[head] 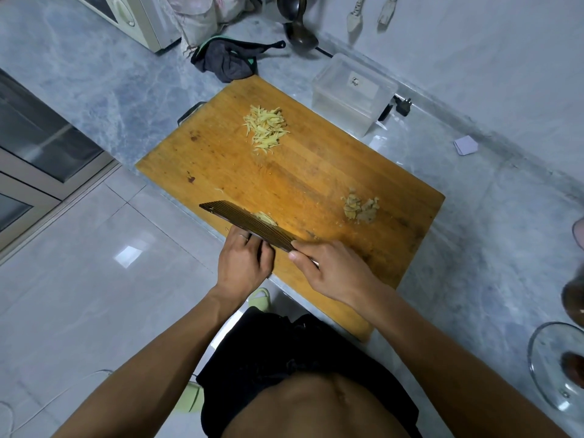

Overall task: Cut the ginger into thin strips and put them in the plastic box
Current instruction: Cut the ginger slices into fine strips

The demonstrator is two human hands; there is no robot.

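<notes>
A wooden cutting board (309,181) lies on the grey counter. A pile of thin yellow ginger strips (266,128) sits at its far side, and brownish ginger peel scraps (360,207) lie near its right edge. My right hand (331,270) grips the handle of a dark ridged cleaver (246,224), whose blade stands at the board's near edge. A little ginger (267,218) shows just beyond the blade. My left hand (245,260) is against the blade's near side, fingertips curled; what they hold is hidden. The clear plastic box (354,93) stands open beyond the board's far right corner.
A dark cloth (227,58) lies beyond the board's far corner, a ladle (300,30) hangs behind it, and a microwave (132,17) stands at far left. A plug (403,107) lies beside the box. A glass lid (556,374) rests at the right edge.
</notes>
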